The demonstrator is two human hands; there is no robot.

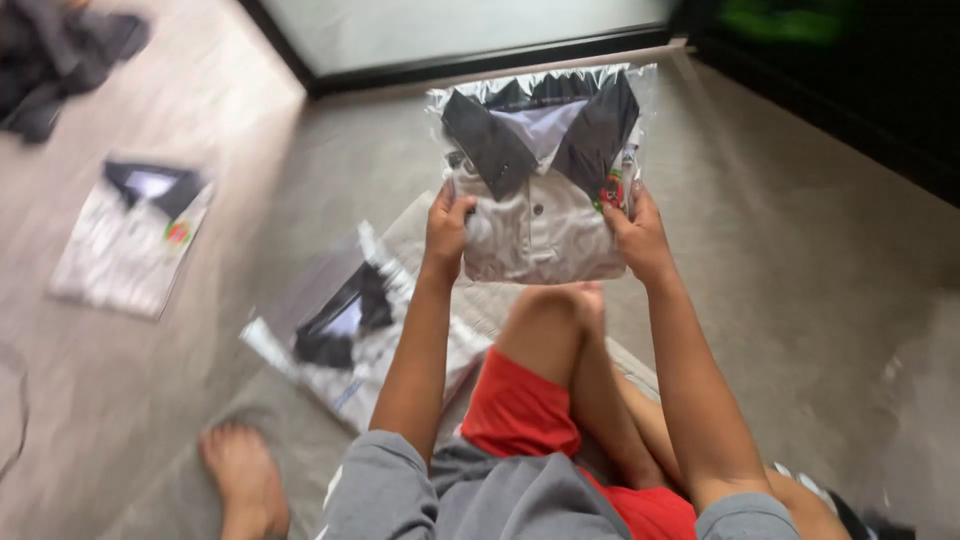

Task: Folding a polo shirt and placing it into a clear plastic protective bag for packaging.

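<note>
The person sits on the floor [800, 330] with knees drawn up, holding a folded shirt in a clear plastic bag [545, 185] up in front of them. The left hand [446, 232] grips the bag's lower left edge, thumb on the front and fingers wrapped behind; the right hand [636, 232] clasps the lower right edge the same way, so both are closed on the package and it hangs upright in the air above the knees. The shirt inside is pale grey with a dark collar, buttons down the middle and a small red and green badge on the chest near the right thumb. The bag's crinkled top stands open above the collar. Lower left of the held package, a second bagged shirt [345, 330] lies flat on the floor, partly on a sheet beneath it, just beside the person's left forearm. Farther left, well apart, a third folded shirt [130, 235] of the same kind lies on the floor, and a heap of dark cloth [55, 55] sits in the far corner. A bare foot [240, 480] rests on the floor at the lower left. The person wears red shorts and a grey top.
</note>
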